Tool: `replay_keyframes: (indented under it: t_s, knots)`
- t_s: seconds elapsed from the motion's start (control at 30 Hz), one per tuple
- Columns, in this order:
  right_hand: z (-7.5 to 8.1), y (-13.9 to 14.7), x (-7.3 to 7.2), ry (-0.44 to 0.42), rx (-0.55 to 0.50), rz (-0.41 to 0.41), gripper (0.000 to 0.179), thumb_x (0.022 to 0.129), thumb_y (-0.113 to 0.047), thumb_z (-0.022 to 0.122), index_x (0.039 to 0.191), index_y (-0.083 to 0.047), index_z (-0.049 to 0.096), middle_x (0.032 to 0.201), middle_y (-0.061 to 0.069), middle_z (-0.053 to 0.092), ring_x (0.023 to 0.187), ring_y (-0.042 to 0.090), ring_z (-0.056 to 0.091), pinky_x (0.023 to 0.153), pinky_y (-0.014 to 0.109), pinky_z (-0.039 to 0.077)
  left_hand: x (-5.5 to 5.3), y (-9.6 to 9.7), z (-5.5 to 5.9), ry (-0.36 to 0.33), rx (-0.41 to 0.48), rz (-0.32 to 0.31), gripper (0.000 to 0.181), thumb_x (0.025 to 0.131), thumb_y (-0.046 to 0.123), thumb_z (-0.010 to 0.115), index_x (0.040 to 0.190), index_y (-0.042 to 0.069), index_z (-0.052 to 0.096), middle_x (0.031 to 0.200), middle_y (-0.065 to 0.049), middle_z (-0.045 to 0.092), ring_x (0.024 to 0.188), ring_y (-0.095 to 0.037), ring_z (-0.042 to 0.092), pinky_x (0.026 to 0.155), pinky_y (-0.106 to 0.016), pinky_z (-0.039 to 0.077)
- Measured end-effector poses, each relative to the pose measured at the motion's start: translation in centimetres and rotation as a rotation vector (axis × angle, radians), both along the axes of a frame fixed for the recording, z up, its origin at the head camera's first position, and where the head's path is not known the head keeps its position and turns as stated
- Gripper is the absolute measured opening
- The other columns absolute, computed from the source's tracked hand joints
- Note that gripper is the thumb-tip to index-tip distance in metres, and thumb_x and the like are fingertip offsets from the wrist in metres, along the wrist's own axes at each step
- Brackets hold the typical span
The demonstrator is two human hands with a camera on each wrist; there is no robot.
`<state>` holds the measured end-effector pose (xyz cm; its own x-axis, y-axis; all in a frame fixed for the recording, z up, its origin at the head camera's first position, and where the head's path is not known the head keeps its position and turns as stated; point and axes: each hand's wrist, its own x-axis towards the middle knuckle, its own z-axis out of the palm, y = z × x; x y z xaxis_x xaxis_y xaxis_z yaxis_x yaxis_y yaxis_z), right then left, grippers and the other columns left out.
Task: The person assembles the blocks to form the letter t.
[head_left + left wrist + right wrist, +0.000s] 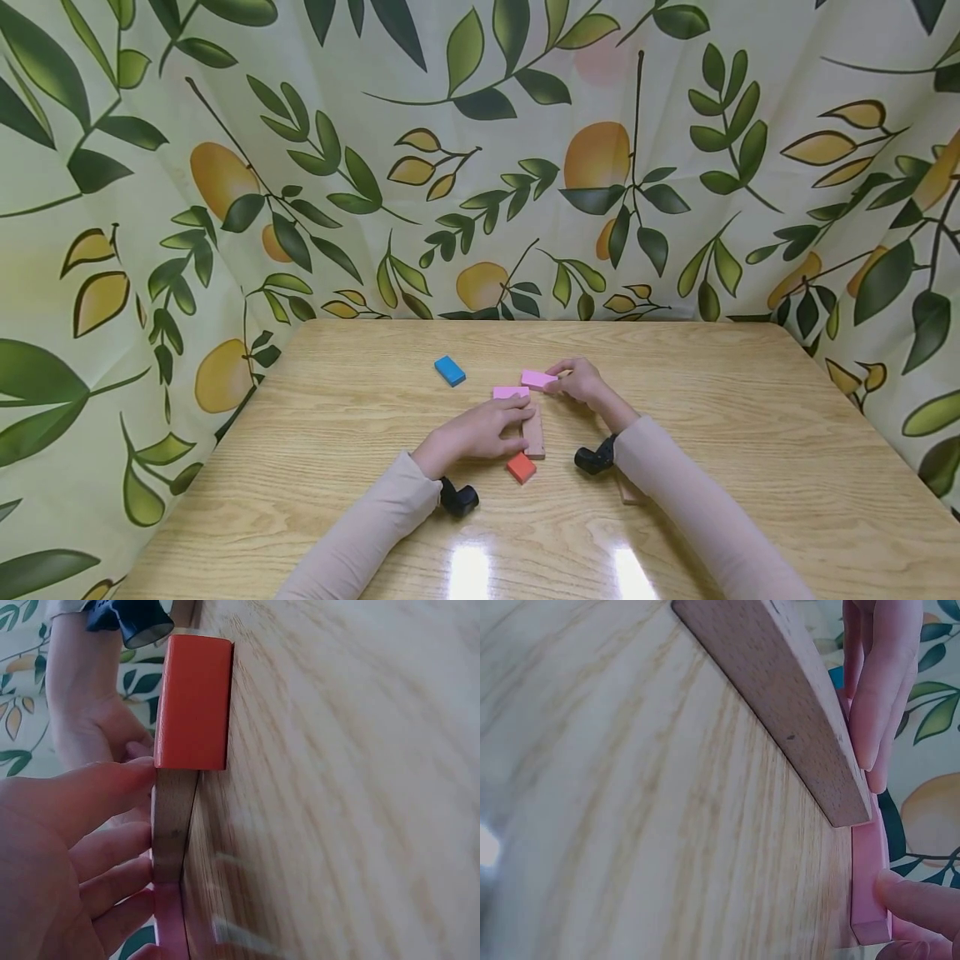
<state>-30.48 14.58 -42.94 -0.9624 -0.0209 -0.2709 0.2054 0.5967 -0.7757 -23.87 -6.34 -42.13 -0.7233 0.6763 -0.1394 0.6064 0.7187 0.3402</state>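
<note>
In the head view a plain wooden block (533, 435) lies lengthwise on the table. My left hand (486, 427) lies along its left side, fingers loosely extended and fingertips touching it, the thumb near its front end. A red block (521, 467) sits at that front end; it stands large in the left wrist view. At the far end a pink block (511, 392) lies crosswise by the left fingers. My right hand (581, 382) pinches the right end of a second pink block (537, 380) between thumb and fingers, as the right wrist view also shows.
A blue block (450, 371) lies alone at the back left of the table (337, 433). Another wooden block (628, 490) shows partly from under the right forearm. Black cameras are worn at both wrists. A leaf-patterned cloth (480, 208) hangs behind the table.
</note>
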Motion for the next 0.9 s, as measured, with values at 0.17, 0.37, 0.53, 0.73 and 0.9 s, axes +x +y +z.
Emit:
replay_keyframes:
  t_s: [0.17,0.37,0.53,0.73,0.9]
  knots:
    - [-0.02,0.09,0.0,-0.01,0.006,0.002,0.034,0.085,-0.014,0.072,0.117,-0.004,0.067,0.068,-0.001,0.045,0.05,0.01,0.035,0.047,0.021,0.029,0.01,-0.03,-0.01,0.003,0.0,-0.003,0.056,0.096,0.039,0.055,0.147,0.02,0.041,0.16,0.002,0.03,0.15,-0.019,0.029,0.123,-0.039,0.029]
    - [0.0,0.21,0.03,-0.011,0.009,0.004,0.034,0.085,-0.014,0.073,0.117,-0.004,0.067,0.069,-0.001,0.046,0.05,0.01,0.035,0.047,0.021,0.029,0.01,-0.01,-0.02,0.0,0.0,-0.002,0.056,0.096,0.039,0.056,0.147,0.021,0.042,0.16,0.002,0.03,0.149,-0.02,0.029,0.123,-0.039,0.029]
    - [0.1,0.27,0.07,-0.013,0.014,0.008,0.034,0.085,-0.014,0.072,0.117,-0.004,0.066,0.071,0.001,0.046,0.051,0.01,0.036,0.047,0.021,0.03,-0.01,0.0,0.02,-0.002,0.0,-0.001,0.056,0.096,0.039,0.056,0.147,0.02,0.041,0.16,0.002,0.03,0.149,-0.02,0.029,0.123,-0.039,0.029]
    - [0.16,0.37,0.08,-0.027,0.022,0.011,0.035,0.086,-0.014,0.071,0.119,-0.004,0.066,0.074,0.001,0.047,0.05,0.01,0.035,0.047,0.021,0.03,0.02,-0.02,-0.01,-0.003,0.0,0.002,0.057,0.096,0.039,0.056,0.147,0.02,0.041,0.16,0.002,0.03,0.149,-0.02,0.029,0.123,-0.038,0.029]
    - [0.14,0.45,0.16,-0.025,0.018,0.013,0.035,0.086,-0.014,0.071,0.119,-0.004,0.065,0.071,0.001,0.046,0.05,0.01,0.035,0.047,0.021,0.03,0.02,-0.03,-0.05,0.002,0.001,0.003,0.057,0.096,0.039,0.057,0.147,0.02,0.042,0.16,0.001,0.031,0.149,-0.02,0.03,0.122,-0.039,0.029]
